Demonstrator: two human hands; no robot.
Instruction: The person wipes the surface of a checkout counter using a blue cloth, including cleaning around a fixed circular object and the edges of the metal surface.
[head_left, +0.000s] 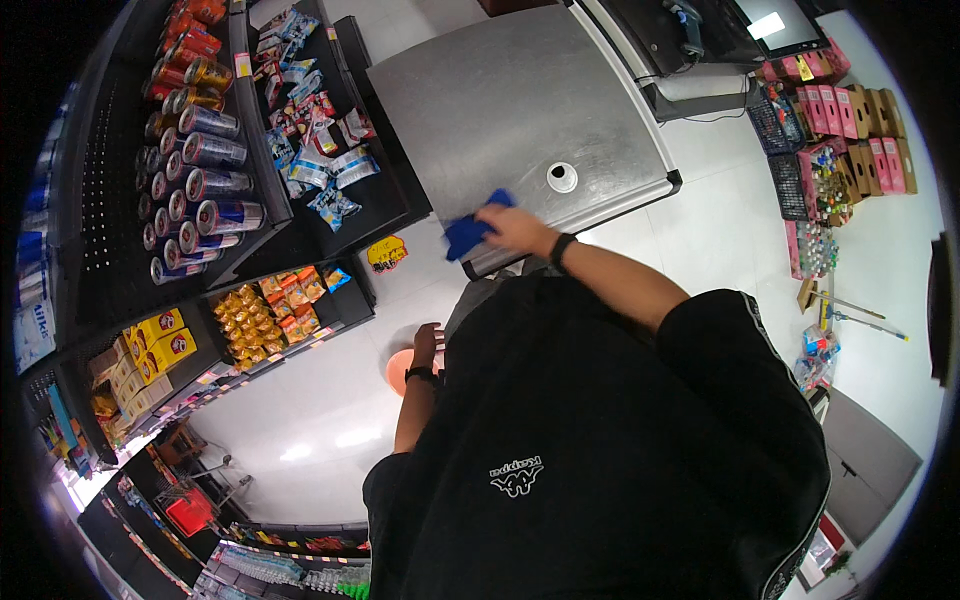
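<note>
My right hand (516, 229) grips a bunched dark blue cloth (472, 234) at the near left corner of a brushed-metal counter top (517, 97). The cloth lies against the metal by the counter's dark-edged rim, and its outline is slightly blurred. On the same top, a round white ring-shaped object (562, 178) with a dark centre sits to the right of my hand. My left hand (427, 343) hangs low beside my leg, fingers apart and holding nothing visible. Below it an orange plastic basin or bucket (400, 370) stands on the floor, partly hidden by my arm.
Left of the counter, black shelves hold drink cans (217, 184), snack packets (307, 161) and yellow boxes (161, 335). A yellow price sign (387, 254) hangs off the shelf corner. Upper right are a handheld scanner (686, 30), a screen (776, 26) and crates (787, 187).
</note>
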